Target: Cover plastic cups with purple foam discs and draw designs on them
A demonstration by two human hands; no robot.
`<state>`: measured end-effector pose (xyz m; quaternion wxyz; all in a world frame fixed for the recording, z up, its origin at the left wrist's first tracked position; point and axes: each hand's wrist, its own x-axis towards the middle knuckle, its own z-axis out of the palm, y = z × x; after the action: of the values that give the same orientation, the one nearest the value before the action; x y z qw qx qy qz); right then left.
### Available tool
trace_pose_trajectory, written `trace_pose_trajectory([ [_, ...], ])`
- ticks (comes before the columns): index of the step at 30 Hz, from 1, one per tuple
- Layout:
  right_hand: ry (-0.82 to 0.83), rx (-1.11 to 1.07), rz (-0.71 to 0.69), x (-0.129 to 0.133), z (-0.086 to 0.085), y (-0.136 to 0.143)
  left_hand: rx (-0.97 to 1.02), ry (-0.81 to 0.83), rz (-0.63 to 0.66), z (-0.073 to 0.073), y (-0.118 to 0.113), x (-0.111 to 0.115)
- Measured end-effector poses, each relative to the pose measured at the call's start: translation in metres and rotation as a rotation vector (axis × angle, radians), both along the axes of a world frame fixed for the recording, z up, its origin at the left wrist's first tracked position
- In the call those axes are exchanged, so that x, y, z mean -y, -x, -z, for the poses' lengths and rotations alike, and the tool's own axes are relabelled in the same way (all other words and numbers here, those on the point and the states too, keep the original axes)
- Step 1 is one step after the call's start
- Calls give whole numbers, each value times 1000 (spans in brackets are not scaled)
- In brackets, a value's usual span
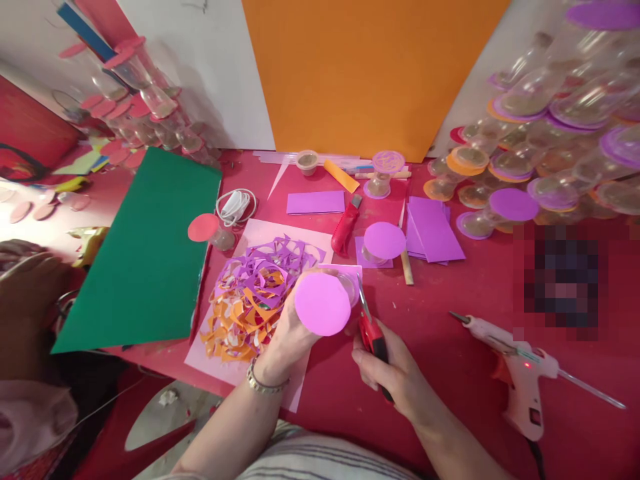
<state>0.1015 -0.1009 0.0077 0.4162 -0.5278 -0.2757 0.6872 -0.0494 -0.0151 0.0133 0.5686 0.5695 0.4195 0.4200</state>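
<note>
My left hand (pixel 286 328) is closed around a clear plastic hourglass-shaped piece (pixel 350 288), whose near end carries a round purple disc (pixel 323 305). At its far end is a square purple sheet (pixel 340 269), partly hidden by the disc and bottle. My right hand (pixel 393 367) grips scissors (pixel 371 337) with red and black handles. Their metal blades point up at the right edge of the purple sheet; whether they touch it I cannot tell. Left of my left hand, purple and orange paper scraps (pixel 250 293) lie heaped on a pale pink sheet (pixel 210 370).
A glue gun (pixel 520 373) with a red light lies at right. Beyond my hands are a red cutter (pixel 347 227), purple cards (pixel 435 230) and another purple-topped bottle piece (pixel 384 241). Similar pieces (pixel 560 113) are stacked at right. A green board (pixel 150 267) stands at left, beside another person's arm (pixel 30 313).
</note>
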Motion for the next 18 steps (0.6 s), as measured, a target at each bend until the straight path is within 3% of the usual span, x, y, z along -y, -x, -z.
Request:
trace_pose_trajectory([
  [5, 14, 6, 8, -1, 0, 1, 60, 85, -32, -2, -2, 3],
  [18, 59, 50, -51, -1, -3, 1, 26, 8, -152, -2, -2, -3],
])
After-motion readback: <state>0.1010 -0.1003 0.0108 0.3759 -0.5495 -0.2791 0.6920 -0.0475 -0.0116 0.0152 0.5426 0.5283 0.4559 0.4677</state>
